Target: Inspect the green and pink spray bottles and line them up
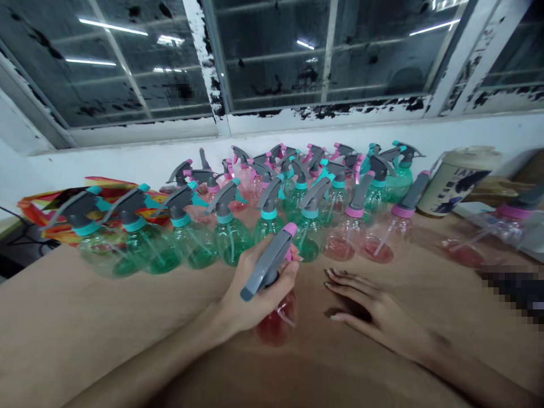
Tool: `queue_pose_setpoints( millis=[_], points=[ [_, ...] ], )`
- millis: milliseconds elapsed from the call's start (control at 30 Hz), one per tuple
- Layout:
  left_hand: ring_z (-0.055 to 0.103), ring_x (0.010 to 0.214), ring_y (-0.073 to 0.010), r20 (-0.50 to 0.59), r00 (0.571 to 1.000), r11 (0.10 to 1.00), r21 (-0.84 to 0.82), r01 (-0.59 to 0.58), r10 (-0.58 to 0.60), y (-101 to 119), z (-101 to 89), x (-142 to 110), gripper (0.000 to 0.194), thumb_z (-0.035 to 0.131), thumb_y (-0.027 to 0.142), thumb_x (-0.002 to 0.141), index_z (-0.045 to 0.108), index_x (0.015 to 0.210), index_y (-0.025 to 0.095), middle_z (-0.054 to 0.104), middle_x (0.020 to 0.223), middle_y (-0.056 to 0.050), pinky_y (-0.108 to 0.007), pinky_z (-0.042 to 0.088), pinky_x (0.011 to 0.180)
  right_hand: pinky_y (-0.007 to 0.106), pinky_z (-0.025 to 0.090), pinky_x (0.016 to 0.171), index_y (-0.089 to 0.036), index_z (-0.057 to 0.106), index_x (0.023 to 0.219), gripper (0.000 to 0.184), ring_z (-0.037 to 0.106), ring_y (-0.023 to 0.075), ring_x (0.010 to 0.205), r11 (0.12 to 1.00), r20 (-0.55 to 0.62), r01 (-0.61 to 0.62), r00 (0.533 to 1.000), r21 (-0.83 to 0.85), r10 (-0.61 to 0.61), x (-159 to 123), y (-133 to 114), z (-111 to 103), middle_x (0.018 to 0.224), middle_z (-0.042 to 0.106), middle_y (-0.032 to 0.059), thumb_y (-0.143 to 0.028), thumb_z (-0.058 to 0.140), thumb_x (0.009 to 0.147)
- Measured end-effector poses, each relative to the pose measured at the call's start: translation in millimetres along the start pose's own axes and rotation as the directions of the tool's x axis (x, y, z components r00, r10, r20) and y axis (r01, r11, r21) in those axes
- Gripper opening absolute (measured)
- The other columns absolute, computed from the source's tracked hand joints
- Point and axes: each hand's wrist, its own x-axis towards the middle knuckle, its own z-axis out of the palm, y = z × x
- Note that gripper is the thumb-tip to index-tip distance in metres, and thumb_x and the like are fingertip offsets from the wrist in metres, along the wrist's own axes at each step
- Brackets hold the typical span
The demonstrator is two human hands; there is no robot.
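My left hand (255, 283) is wrapped round the neck of a pink spray bottle (276, 326), whose grey head with a pink nozzle tip points away from me. The bottle stands about upright at the front middle of the table, its collar hidden by my fingers. To its right, my right hand (374, 309) hovers over or rests on the tabletop, fingers spread and holding nothing. Just beyond both hands runs a front row of spray bottles: several green ones (232, 241) with turquoise collars, then pink ones (380, 243) towards the right.
More spray bottles (314, 156) crowd behind the front row, against the wall below a window (331, 56). A printed tumbler (454, 181) and a lone pink spray bottle (471, 243) stand at right. A colourful bag (38, 209) lies at left on the wooden table (106, 334).
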Motion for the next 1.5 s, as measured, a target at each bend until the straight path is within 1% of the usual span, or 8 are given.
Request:
queue_pose_setpoints(
  millis=[167, 367, 467, 700, 933, 1100, 1333, 1500],
  points=[
    [0.034, 0.041, -0.0074, 0.044, 0.993, 0.993, -0.022, 0.114, -0.113, 6, 0.6, 1, 0.013, 0.057, 0.028, 0.077, 0.048, 0.073, 0.021, 0.038, 0.049, 0.009, -0.020, 0.032, 0.040, 0.046, 0.042, 0.099, -0.028, 0.050, 0.127, 0.047, 0.047, 0.0246, 0.121, 1.000, -0.037, -0.003, 0.999, 0.014, 0.003, -2, 2, 3, 0.130, 0.054, 0.0037, -0.042, 0.056, 0.083],
    [0.044, 0.049, -0.0092, 0.028, 0.999, 0.999, 0.022, 0.037, -0.037, -1, -0.5, 2, 0.009, 0.056, 0.027, 0.078, 0.052, 0.074, 0.020, 0.050, 0.061, 0.005, -0.022, 0.040, 0.049, 0.045, 0.040, 0.101, -0.027, 0.046, 0.130, 0.052, 0.042, 0.0244, 0.125, 1.000, 0.001, 0.002, 1.000, -0.008, -0.002, -4, 5, 4, 0.135, 0.049, 0.0038, -0.042, 0.057, 0.082],
    [0.045, 0.048, -0.0112, 0.013, 1.000, 0.998, 0.061, -0.013, 0.012, -7, 0.4, 2, 0.006, 0.053, 0.025, 0.077, 0.053, 0.082, 0.021, 0.047, 0.057, 0.006, -0.024, 0.041, 0.050, 0.046, 0.039, 0.102, -0.026, 0.044, 0.132, 0.054, 0.040, 0.0239, 0.126, 1.000, 0.022, 0.005, 1.000, -0.018, -0.005, -3, 4, 2, 0.136, 0.047, 0.0040, -0.043, 0.057, 0.083],
    [0.042, 0.045, -0.0110, -0.065, 0.998, 0.995, 0.095, 0.028, -0.022, -7, 3.4, 0, 0.013, 0.051, 0.017, 0.072, 0.049, 0.083, 0.023, 0.044, 0.056, 0.007, -0.024, 0.043, 0.048, 0.048, 0.039, 0.101, -0.027, 0.044, 0.132, 0.052, 0.042, 0.0245, 0.125, 0.999, 0.023, 0.003, 1.000, -0.037, -0.002, -3, 2, 2, 0.136, 0.047, 0.0041, -0.042, 0.056, 0.083],
    [0.045, 0.045, -0.0089, -0.042, 0.999, 0.999, 0.036, 0.012, -0.010, -11, 4.7, -1, 0.024, 0.049, 0.012, 0.069, 0.053, 0.090, 0.022, 0.051, 0.064, 0.006, -0.022, 0.043, 0.048, 0.047, 0.038, 0.102, -0.019, 0.045, 0.132, 0.054, 0.038, 0.0248, 0.127, 0.991, 0.064, 0.021, 0.998, -0.133, -0.012, 0, -5, 2, 0.138, 0.044, 0.0074, -0.047, 0.051, 0.085],
    [0.057, 0.063, -0.0112, -0.036, 0.998, 0.999, -0.003, 0.045, -0.045, -14, 4.8, -3, 0.031, 0.048, 0.010, 0.069, 0.053, 0.097, 0.022, 0.058, 0.079, 0.003, -0.022, 0.048, 0.060, 0.045, 0.034, 0.104, -0.016, 0.043, 0.133, 0.060, 0.034, 0.0244, 0.130, 0.989, 0.097, 0.089, 0.992, -0.119, -0.078, 15, -21, 9, 0.141, 0.040, 0.0091, -0.052, 0.047, 0.085],
    [0.042, 0.043, -0.0083, 0.022, 0.998, 0.998, 0.022, 0.053, -0.054, -8, 3.0, -1, 0.014, 0.045, 0.016, 0.068, 0.049, 0.079, 0.024, 0.052, 0.067, 0.006, -0.021, 0.039, 0.042, 0.044, 0.034, 0.105, -0.016, 0.045, 0.132, 0.059, 0.032, 0.0237, 0.131, 0.993, 0.117, 0.084, 0.990, -0.079, -0.075, 24, -28, 13, 0.141, 0.040, 0.0083, -0.053, 0.046, 0.085],
    [0.052, 0.050, -0.0113, 0.064, 0.997, 0.999, 0.013, 0.042, -0.042, -8, 1.0, 1, 0.017, 0.045, 0.017, 0.068, 0.049, 0.082, 0.025, 0.056, 0.070, 0.004, -0.022, 0.046, 0.049, 0.044, 0.034, 0.105, -0.018, 0.044, 0.132, 0.057, 0.033, 0.0226, 0.131, 0.994, 0.101, 0.093, 0.991, -0.060, -0.087, 23, -26, 12, 0.139, 0.043, 0.0062, -0.051, 0.047, 0.086]
  ],
)
